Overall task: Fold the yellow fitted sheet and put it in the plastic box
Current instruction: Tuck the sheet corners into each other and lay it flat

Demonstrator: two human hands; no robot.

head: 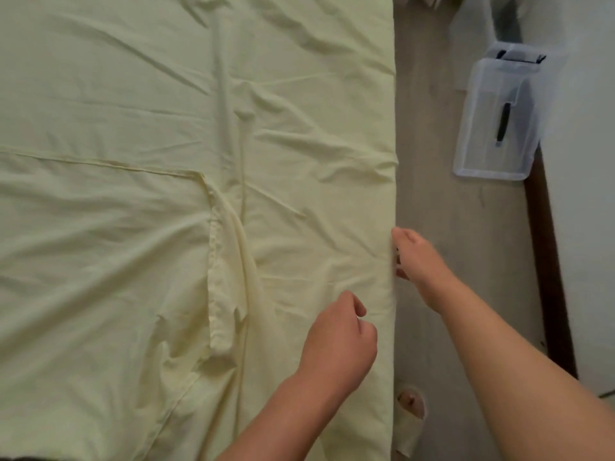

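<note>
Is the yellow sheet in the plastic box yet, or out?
Out. The yellow sheet lies spread and wrinkled, one flap folded over; the plastic box sits apart on the floor.

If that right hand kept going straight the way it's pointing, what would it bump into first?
The yellow fitted sheet: the right hand points up-left in the picture, straight into the sheet's side edge, which it seemingly pinches.

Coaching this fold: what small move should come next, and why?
Probably lift the right edge and carry it leftward. The sheet lies spread wide, the right hand seems to grip that edge, and the left hand is close by.
</note>
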